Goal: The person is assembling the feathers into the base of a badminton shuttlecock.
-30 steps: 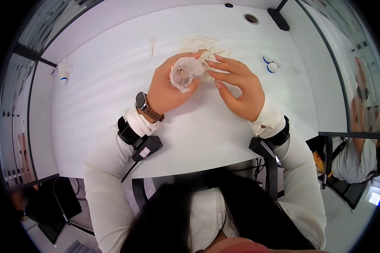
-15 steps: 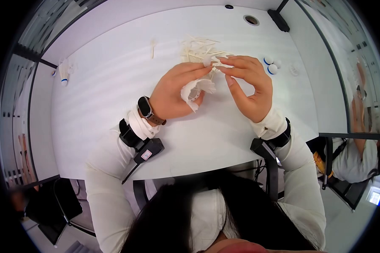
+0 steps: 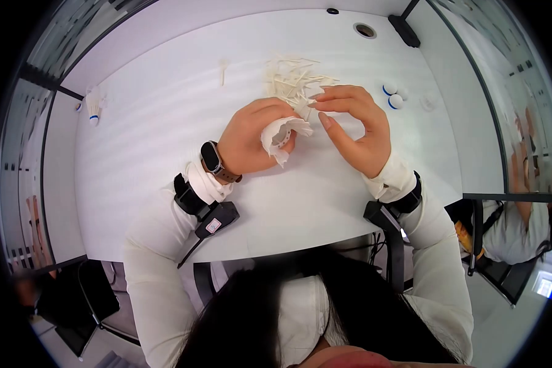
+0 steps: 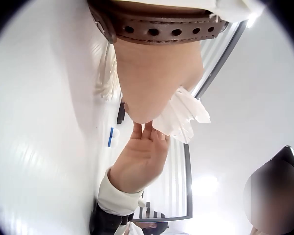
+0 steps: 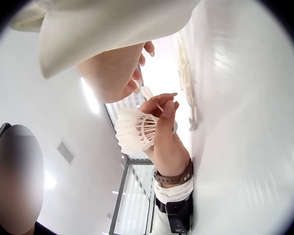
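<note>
Shuttlecock (image 5: 135, 130) closer now, partly hidden

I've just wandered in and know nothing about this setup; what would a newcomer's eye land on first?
Most likely the white shuttlecock held in the person's left hand, near the middle of the head view, with the right hand close beside it. Just beyond the hands, a loose pile of thin, pale pieces lies on the white table. Farther right sit a few small blue-banded white pieces.
</note>
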The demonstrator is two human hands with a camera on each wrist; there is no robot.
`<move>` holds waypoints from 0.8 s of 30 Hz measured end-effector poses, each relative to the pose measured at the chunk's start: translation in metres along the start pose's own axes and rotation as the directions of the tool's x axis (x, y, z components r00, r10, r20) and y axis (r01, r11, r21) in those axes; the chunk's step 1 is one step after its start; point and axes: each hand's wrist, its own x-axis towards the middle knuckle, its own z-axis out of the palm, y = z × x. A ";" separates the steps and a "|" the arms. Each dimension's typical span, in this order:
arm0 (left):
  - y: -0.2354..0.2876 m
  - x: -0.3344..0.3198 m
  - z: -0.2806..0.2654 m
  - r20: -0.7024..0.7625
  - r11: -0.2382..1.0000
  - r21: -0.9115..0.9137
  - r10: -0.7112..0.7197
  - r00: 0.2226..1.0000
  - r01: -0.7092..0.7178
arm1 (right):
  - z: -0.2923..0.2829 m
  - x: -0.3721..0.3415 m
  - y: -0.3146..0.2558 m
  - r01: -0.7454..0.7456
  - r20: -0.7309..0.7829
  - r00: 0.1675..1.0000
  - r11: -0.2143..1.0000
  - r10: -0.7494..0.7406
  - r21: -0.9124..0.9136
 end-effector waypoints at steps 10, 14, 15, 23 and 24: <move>0.001 -0.002 -0.001 0.067 1.000 0.017 -0.015 0.998 0.014 | 0.007 -0.003 0.001 -0.274 0.113 0.959 0.950 0.259 0.151; 0.002 -0.001 -0.001 0.076 1.000 0.006 0.006 0.997 -0.006 | 0.007 -0.004 0.000 -0.309 0.150 0.948 0.923 0.280 0.228; 0.001 -0.002 0.000 0.076 1.000 0.003 0.014 0.997 -0.014 | 0.006 -0.004 0.004 -0.308 0.162 0.948 0.921 0.275 0.238; 0.003 -0.004 -0.002 0.135 1.000 -0.015 0.007 0.991 -0.005 | 0.005 -0.001 0.002 -0.364 0.242 0.924 0.877 0.297 0.315; 0.003 -0.005 -0.002 0.128 1.000 -0.008 0.013 0.992 -0.012 | 0.006 -0.002 0.002 -0.361 0.254 0.924 0.871 0.286 0.333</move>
